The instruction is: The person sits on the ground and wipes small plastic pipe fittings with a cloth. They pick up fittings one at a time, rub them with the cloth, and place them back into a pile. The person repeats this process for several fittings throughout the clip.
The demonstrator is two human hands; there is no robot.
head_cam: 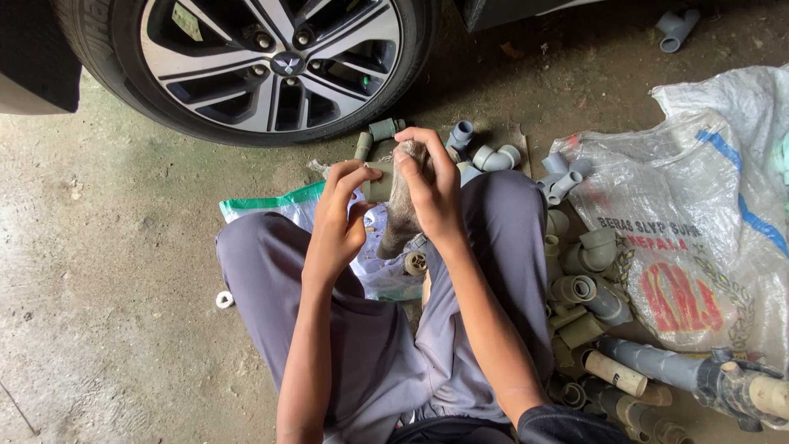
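Note:
I sit on the ground with my knees up, in grey trousers. My left hand [339,215] grips a short grey-green pipe fitting [378,184] by its end, held above my lap. My right hand [433,189] is closed on a dirty grey rag [401,215], pressed against the fitting's other end; the rag hangs down between my knees. Part of the fitting is hidden by the rag and fingers.
A car wheel [271,62] stands just ahead. Several grey pipe fittings [575,288] lie heaped at my right, beside a white woven sack [699,238]. A plastic bag [279,205] lies under my legs. Bare concrete floor [107,271] is at left.

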